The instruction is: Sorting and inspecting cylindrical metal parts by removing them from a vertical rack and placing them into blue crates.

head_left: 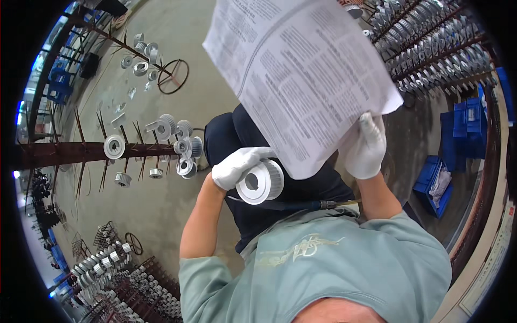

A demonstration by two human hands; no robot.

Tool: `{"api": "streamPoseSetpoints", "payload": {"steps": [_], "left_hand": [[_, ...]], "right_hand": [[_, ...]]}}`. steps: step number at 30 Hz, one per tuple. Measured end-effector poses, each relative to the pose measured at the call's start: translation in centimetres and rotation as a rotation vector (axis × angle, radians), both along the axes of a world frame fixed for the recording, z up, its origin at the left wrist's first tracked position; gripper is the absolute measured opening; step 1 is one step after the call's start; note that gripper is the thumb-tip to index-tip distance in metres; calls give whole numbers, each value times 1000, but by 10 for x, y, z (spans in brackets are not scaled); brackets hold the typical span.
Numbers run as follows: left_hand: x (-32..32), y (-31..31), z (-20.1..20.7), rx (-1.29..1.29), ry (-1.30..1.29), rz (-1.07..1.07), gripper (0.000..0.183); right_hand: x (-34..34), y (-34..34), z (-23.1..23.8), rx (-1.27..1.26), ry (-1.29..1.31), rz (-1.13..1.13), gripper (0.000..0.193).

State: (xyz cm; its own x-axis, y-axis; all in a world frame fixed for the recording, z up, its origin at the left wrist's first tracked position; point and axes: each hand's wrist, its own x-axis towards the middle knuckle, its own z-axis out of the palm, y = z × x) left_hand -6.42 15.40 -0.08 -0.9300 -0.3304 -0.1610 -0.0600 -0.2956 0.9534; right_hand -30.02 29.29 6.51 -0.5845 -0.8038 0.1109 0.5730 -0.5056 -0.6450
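Observation:
A large printed sheet of paper hangs in front of me, its near right edge pinched in my gloved right hand. In my gloved left hand is a pale metal toothed pulley, its bore facing up. The fingers wrap over its far side, and the paper's lower corner comes close to it. Across my lap lies a thin tool with a dark blue handle; its kind is unclear.
To the left, a brown spiked rack carries several pulleys. Another spiked rack stands farther off. Pulleys crowd racks at far right and racks at near left. Blue bins sit at right.

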Motion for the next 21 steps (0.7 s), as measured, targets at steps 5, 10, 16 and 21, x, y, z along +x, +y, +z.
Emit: {"api": "streamPoseSetpoints", "payload": {"steps": [5, 10, 16, 21], "left_hand": [[-20, 6, 32, 292, -494, 33, 52], [-28, 5, 45, 271, -581, -51, 42], [-32, 26, 53, 185, -580, 15, 42], [-17, 33, 3, -132, -396, 208, 37]], "right_hand": [[-24, 26, -38, 497, -23, 8, 34], [-66, 5, -60, 1157, 363, 258, 34], [-38, -15, 7, 805, 1365, -586, 43], [34, -77, 42, 518, 1790, 328, 34]]}}
